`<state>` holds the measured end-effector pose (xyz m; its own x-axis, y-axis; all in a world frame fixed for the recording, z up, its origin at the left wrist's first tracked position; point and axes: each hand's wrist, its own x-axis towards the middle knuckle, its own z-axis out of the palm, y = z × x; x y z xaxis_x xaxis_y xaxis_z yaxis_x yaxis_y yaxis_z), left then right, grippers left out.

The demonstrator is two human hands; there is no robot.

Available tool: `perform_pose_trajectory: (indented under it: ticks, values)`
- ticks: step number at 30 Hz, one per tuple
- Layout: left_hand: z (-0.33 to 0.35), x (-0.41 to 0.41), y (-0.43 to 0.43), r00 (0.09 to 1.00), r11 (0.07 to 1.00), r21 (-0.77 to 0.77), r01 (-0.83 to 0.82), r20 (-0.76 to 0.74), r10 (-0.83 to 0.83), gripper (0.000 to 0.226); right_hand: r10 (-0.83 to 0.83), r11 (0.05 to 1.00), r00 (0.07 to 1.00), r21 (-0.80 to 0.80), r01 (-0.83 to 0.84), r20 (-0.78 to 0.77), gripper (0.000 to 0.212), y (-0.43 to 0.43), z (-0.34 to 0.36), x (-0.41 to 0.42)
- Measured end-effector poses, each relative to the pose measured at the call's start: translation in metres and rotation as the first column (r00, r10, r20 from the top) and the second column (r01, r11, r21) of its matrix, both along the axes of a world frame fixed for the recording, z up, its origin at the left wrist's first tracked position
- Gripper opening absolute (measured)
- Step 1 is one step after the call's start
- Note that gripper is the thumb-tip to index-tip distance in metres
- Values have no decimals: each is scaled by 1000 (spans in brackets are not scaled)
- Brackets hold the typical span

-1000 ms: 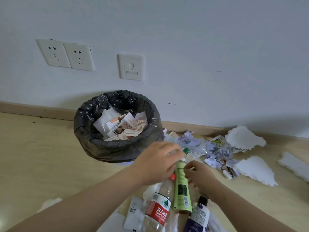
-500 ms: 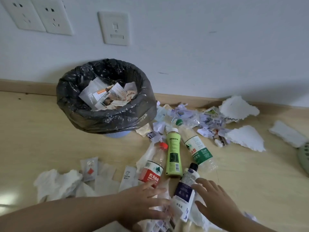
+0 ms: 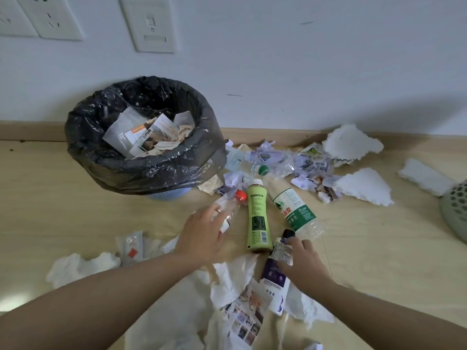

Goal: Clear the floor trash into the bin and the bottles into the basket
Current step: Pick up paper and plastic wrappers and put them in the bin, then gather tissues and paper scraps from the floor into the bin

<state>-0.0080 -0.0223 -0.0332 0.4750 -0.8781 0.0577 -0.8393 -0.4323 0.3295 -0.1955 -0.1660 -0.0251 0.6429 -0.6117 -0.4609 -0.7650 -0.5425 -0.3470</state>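
Several bottles lie on the wooden floor in front of the black-bagged bin (image 3: pixel 83 137). My left hand (image 3: pixel 202 236) reaches over the clear red-capped bottle (image 3: pixel 238 196), its straight fingers lying on the bottle's body. Beside it lie a light-green bottle (image 3: pixel 256 218) and a clear water bottle with a green label (image 3: pixel 294 210). My right hand (image 3: pixel 302 260) grips the purple bottle with a black cap (image 3: pixel 274 276) near its neck. The pale green perforated basket (image 3: pixel 456 210) shows at the right edge.
Crumpled paper and wrappers (image 3: pixel 278 162) are heaped by the baseboard, with white foam pieces (image 3: pixel 361 188) to the right. Tissue (image 3: pixel 80 266), sachets (image 3: pixel 131 246) and a printed leaflet (image 3: pixel 245 314) lie near my arms. The bin holds paper scraps.
My left hand has moved forward from the tissue onto the red-capped bottle. My right hand has closed on the purple bottle.
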Motion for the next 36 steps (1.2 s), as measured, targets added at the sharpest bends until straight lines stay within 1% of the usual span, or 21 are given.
perform_pose_trajectory:
  ticks: [1,2,3,4,5,7,8,9,11,12,13,15,16,17,20,23,25,28,31,34,36]
  values:
    - [4,0,-7,981,982,119,-148,-107,160,52,-122,988,993,92,122,0,56,-2,0,4]
    - [2,0,-11,924,931,270,-247,-225,310,65,-231,955,973,191,227,-2,61,-4,-2,6]
    - [-1,0,-14,855,874,396,-283,-308,417,78,-319,913,948,268,308,-2,65,-3,-5,8]
    - [-5,-1,-16,801,839,461,-288,-365,475,88,-380,879,925,310,361,1,69,-1,-7,10]
    - [-10,-2,-16,762,824,493,-280,-408,503,94,-400,867,916,318,383,-11,72,3,-8,13]
    - [-13,-9,-17,709,802,546,-242,-465,531,96,-362,898,931,253,360,-39,77,11,-13,16]
    - [-15,-12,-18,666,787,570,-236,-495,558,96,-347,911,937,221,349,-50,78,14,-16,18]
    - [-16,-15,-18,607,775,585,-238,-533,589,94,-361,903,930,225,366,-64,78,16,-16,20]
    - [-10,-18,-17,457,759,596,-264,-615,642,95,-429,857,900,282,432,-74,83,16,-16,24]
    - [-7,-18,-15,413,758,590,-278,-639,649,95,-459,834,885,305,459,-77,81,13,-15,27]
    - [-3,-16,-13,378,757,581,-298,-657,652,91,-483,814,872,325,481,-79,70,9,-13,28]
    - [6,-8,-11,307,764,561,-319,-702,643,73,-510,780,857,383,496,-71,42,0,-5,30]
    - [14,-4,-9,304,772,549,-321,-712,633,62,-521,761,852,422,493,-56,34,-4,2,30]
    - [22,1,-7,325,783,534,-319,-715,619,58,-539,740,841,458,493,-34,29,-8,8,30]
    - [49,13,-5,406,851,427,-306,-750,522,68,-575,704,814,556,442,81,26,-19,31,30]
    - [77,17,-18,433,909,260,-326,-813,389,73,-609,670,765,652,355,210,19,-27,61,30]
    - [92,14,-32,449,923,182,-339,-831,329,68,-642,650,716,691,318,274,18,-32,79,32]
    - [114,3,-65,466,926,70,-371,-848,251,56,-655,666,666,688,287,356,16,-45,107,29]
    - [132,-14,-97,470,934,6,-358,-863,186,54,-653,699,636,650,299,410,18,-63,129,19]
    - [156,-39,-134,530,953,-15,-302,-834,154,53,-669,724,577,589,359,469,22,-91,147,-6]
    - [170,-56,-154,508,949,-38,-312,-851,133,50,-664,743,555,523,418,501,26,-110,157,-24]
